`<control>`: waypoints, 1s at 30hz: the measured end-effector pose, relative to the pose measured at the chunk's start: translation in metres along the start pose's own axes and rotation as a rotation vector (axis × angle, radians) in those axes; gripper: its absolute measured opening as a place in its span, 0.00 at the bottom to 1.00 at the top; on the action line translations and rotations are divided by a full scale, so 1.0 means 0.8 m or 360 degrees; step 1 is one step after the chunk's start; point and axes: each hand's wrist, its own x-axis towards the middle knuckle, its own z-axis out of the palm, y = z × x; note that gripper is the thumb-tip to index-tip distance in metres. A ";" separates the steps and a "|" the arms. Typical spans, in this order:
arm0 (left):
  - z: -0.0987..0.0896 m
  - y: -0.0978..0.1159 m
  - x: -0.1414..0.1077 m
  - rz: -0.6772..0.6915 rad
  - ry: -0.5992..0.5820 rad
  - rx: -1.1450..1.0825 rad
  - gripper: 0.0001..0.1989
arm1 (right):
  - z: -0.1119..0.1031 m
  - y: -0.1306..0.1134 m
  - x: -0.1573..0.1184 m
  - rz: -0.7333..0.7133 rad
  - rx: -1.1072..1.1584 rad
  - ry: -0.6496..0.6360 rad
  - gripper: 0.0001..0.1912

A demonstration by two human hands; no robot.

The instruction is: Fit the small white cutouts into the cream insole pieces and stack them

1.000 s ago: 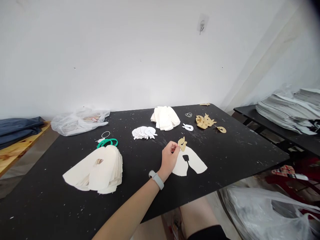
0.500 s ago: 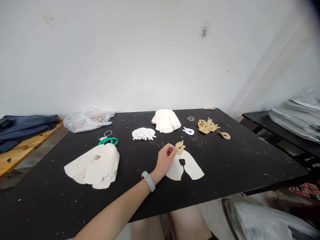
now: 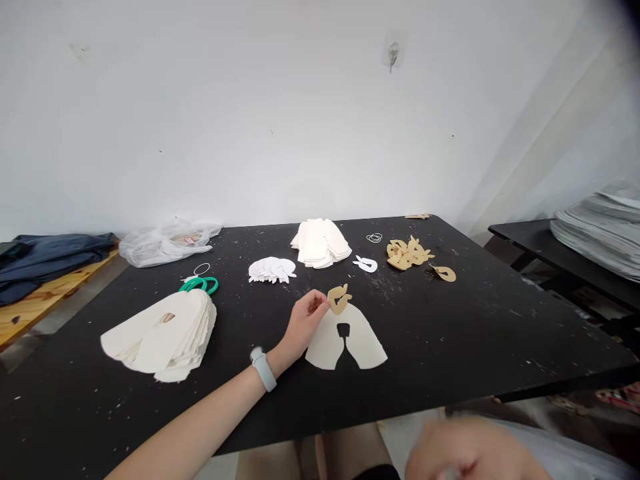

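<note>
My left hand (image 3: 305, 323), with a grey band on its wrist, pinches a small tan cut-out piece (image 3: 339, 309) by its left edge. That piece stands just over the top of a larger white fabric-like cut-out (image 3: 367, 341), which lies flat with a notched hole and a slit toward me. Whether the two touch, I cannot tell. At the lower right, my right hand (image 3: 470, 450) is smeared by motion beyond the table's front edge, so its fingers are unclear.
Left on the black table (image 3: 450, 347) lies a stack of white cut-outs (image 3: 187, 327) against green-handled scissors (image 3: 213, 286). Farther back are small white pieces (image 3: 273, 268), another white stack (image 3: 320, 243), tan pieces (image 3: 407, 255) and a plastic bag (image 3: 165, 243).
My right hand has come into view at the lower right. My left hand still holds the tan piece above the white cut-out. The whole view has shifted slightly.
</note>
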 end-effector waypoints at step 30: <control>-0.006 0.001 -0.002 -0.0023 0.0049 0.0017 0.08 | -0.129 -0.018 0.166 -0.0562 -0.0432 0.1162 0.06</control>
